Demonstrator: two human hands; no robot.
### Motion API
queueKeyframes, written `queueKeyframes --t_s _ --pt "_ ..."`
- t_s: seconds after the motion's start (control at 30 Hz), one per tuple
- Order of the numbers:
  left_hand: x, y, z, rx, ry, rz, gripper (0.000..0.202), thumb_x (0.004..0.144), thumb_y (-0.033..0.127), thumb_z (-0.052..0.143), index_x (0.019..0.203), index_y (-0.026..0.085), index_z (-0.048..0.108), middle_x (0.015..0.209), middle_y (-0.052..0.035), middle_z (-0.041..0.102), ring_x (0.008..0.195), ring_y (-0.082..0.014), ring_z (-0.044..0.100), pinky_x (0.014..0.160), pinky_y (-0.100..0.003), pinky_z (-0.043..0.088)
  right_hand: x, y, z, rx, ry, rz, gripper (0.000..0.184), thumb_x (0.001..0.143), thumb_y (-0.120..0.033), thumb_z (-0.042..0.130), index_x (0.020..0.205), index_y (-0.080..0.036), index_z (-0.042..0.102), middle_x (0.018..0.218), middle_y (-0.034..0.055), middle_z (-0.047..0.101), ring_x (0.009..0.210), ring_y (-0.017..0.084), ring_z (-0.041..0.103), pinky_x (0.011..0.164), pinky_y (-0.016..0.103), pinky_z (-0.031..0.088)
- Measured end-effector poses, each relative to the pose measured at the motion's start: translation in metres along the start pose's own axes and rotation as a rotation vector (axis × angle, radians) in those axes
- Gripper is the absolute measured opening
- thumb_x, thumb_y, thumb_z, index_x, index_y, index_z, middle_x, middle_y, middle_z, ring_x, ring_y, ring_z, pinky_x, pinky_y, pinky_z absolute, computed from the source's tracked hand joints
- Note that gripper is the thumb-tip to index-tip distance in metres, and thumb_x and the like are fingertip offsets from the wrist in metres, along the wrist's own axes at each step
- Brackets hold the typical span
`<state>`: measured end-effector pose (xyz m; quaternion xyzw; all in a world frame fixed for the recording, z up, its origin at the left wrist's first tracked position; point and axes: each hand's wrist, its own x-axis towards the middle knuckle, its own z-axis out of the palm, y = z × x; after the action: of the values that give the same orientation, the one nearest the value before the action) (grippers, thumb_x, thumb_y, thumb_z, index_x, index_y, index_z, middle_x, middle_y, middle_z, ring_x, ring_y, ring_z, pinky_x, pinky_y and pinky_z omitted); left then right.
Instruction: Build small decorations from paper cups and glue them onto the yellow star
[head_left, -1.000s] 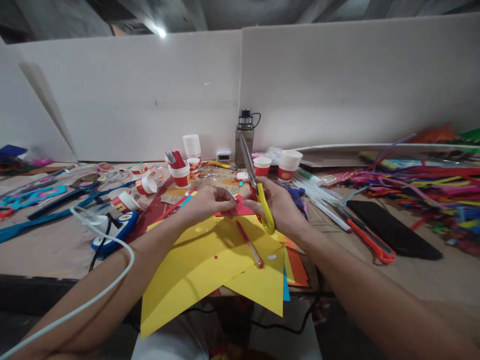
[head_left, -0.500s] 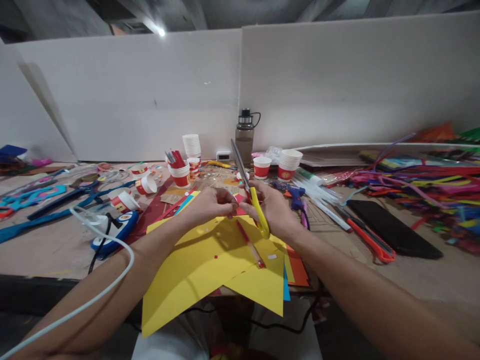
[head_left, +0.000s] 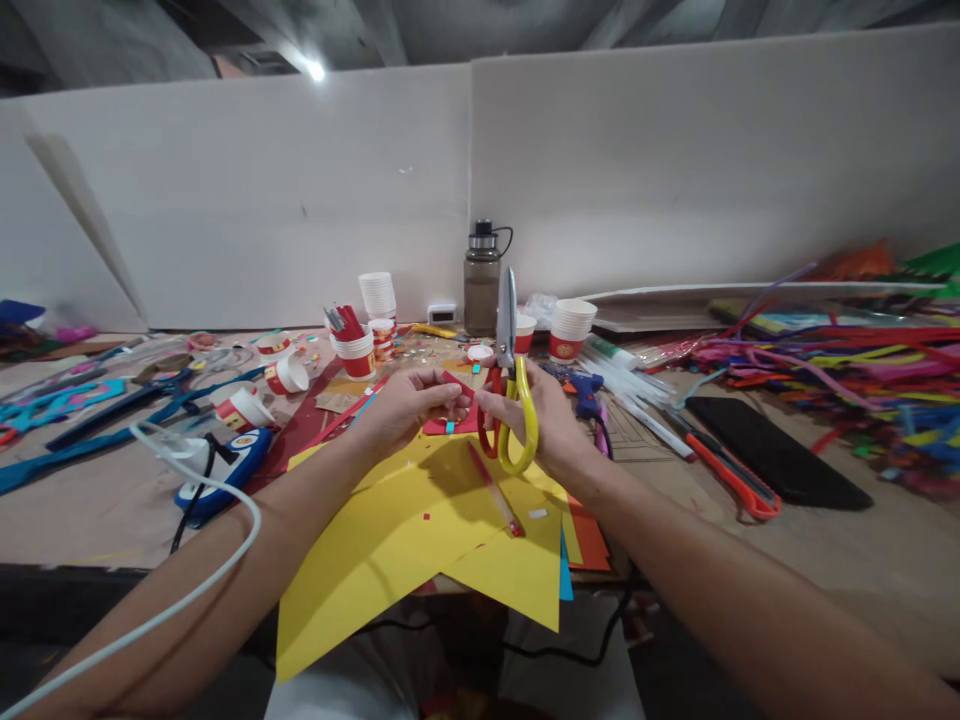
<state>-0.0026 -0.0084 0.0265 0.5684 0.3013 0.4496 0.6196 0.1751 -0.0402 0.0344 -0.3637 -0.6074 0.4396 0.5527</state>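
My left hand [head_left: 420, 403] is closed in a pinch on a small piece of red paper [head_left: 456, 382]. Close beside it, my right hand [head_left: 553, 418] grips scissors [head_left: 508, 312] with yellow and red handles. Their blades point up and look shut. The right thumb and fingertips come up to the red paper's edge; whether they pinch it too is hard to make out. Yellow paper sheets [head_left: 375, 545] lie beneath both hands, with a red pencil-like stick [head_left: 495, 488] and small scraps on top. Just behind the fingers lies more red paper [head_left: 437, 427] bearing a small cyan bit.
Paper cups [head_left: 574, 330] and a water bottle [head_left: 481, 290] stand at the back. On the right are a glue gun [head_left: 587, 388], a box cutter [head_left: 739, 480], a black phone-like slab [head_left: 776, 450] and colourful pipe cleaners [head_left: 840, 370]. A blue-white power strip [head_left: 225, 475] trails a white cable at left.
The scissors have turned upright in my right hand, now showing both handles. My left hand's fingers have come together with the right's at the red paper. The view has shifted slightly.
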Motion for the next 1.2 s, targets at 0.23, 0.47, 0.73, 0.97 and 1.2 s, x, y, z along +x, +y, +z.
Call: queueKeyframes --t_s 0.23,0.47,0.73,0.97,1.2 --pt "-0.001 -0.002 0.007 -0.092 0.021 0.013 0.018 0.070 0.027 0.075 0.073 0.011 0.067 0.066 -0.0025 0.065 0.061 -0.0100 0.059 0.065 -0.024 0.047 -0.001 0.003 0.001 -0.086 0.056 -0.043 0.044 0.072 -0.042 0.072 0.106 -0.019 0.055 0.092 0.0046 0.062 0.078 0.016 0.060 0.068 0.030 0.050" --pt "0.000 -0.003 0.008 -0.099 0.048 0.018 0.019 0.069 0.028 0.075 0.074 0.011 0.066 0.068 -0.0028 0.066 0.061 -0.0098 0.058 0.066 -0.025 0.048 -0.003 -0.007 0.004 -0.183 0.102 -0.047 0.043 0.070 -0.041 0.074 0.103 -0.019 0.057 0.091 0.0051 0.063 0.078 0.017 0.059 0.069 0.032 0.050" --pt "-0.001 0.000 0.007 -0.068 0.059 0.022 0.019 0.069 0.027 0.074 0.069 0.012 0.064 0.065 -0.0027 0.065 0.061 -0.0106 0.058 0.065 -0.025 0.048 -0.006 -0.009 0.005 -0.080 0.024 -0.054 0.043 0.072 -0.040 0.073 0.104 -0.019 0.055 0.102 0.0072 0.061 0.086 0.018 0.060 0.074 0.032 0.051" --pt "0.002 0.013 -0.006 -0.073 0.164 0.041 0.021 0.066 0.026 0.075 0.062 0.012 0.060 0.061 -0.0003 0.062 0.055 -0.0076 0.055 0.060 -0.021 0.045 -0.005 -0.018 -0.010 -0.285 -0.133 -0.074 0.040 0.080 -0.039 0.065 0.113 -0.020 0.053 0.090 0.0043 0.062 0.075 0.015 0.058 0.065 0.028 0.047" --pt "0.010 0.017 -0.026 -0.172 0.365 0.042 0.017 0.062 0.022 0.075 0.072 0.013 0.064 0.074 -0.0027 0.070 0.072 -0.0130 0.065 0.065 -0.024 0.050 -0.002 -0.026 -0.021 -0.680 -0.216 0.024 0.031 0.083 -0.050 0.058 0.076 -0.019 0.061 0.059 0.0009 0.056 0.053 0.013 0.050 0.049 0.024 0.035"
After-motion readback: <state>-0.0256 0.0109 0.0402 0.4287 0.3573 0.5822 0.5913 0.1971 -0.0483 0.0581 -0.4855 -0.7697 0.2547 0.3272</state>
